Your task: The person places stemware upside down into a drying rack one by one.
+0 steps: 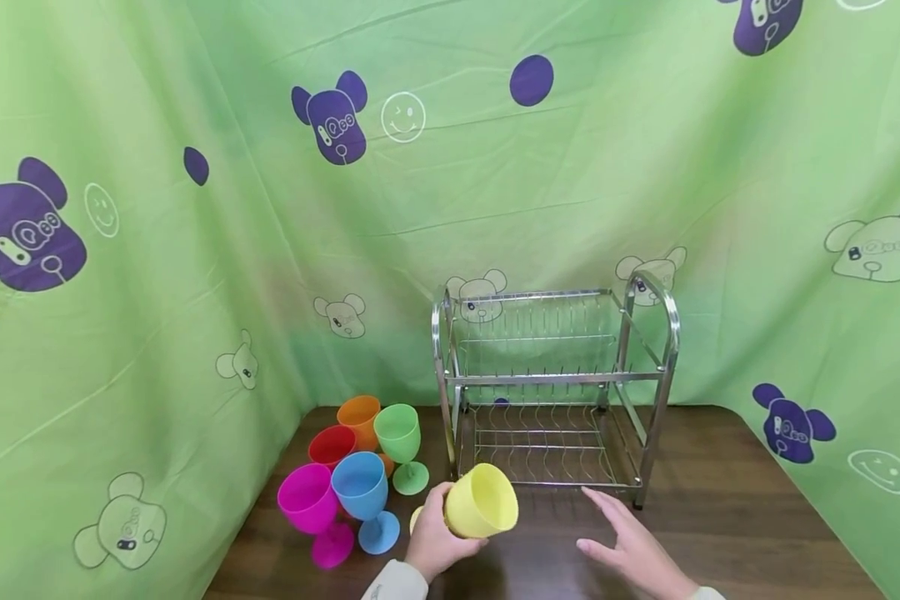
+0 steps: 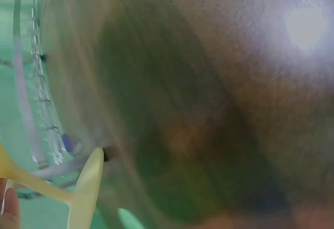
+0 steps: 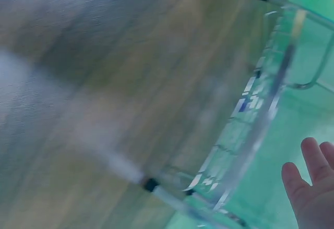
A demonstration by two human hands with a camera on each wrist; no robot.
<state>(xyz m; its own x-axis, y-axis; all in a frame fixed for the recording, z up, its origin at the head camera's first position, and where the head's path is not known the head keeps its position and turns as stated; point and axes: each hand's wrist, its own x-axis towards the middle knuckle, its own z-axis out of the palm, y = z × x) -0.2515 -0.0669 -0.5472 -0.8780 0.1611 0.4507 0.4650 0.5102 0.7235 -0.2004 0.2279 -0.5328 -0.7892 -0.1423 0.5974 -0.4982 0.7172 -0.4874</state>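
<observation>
My left hand (image 1: 437, 540) grips a yellow plastic goblet (image 1: 486, 502) above the table, its cup tilted toward the right. In the left wrist view, the goblet's flat base (image 2: 86, 190) and stem show beside a bit of the fingers. My right hand (image 1: 636, 550) holds nothing, its fingers extended and thumb apart, over the table to the right of the goblet. The right wrist view shows that hand's spread fingers (image 3: 313, 171) near the dish rack. Standing left of my left hand are goblets in magenta (image 1: 307, 500), blue (image 1: 362, 487), red (image 1: 333, 447), orange (image 1: 358, 421) and green (image 1: 398, 433).
A two-tier metal dish rack (image 1: 562, 379) stands at the back of the brown wooden table (image 1: 727, 500), just beyond both hands. No dishes sit on its tiers. Green patterned cloth (image 1: 457, 192) hangs around the table's back and sides.
</observation>
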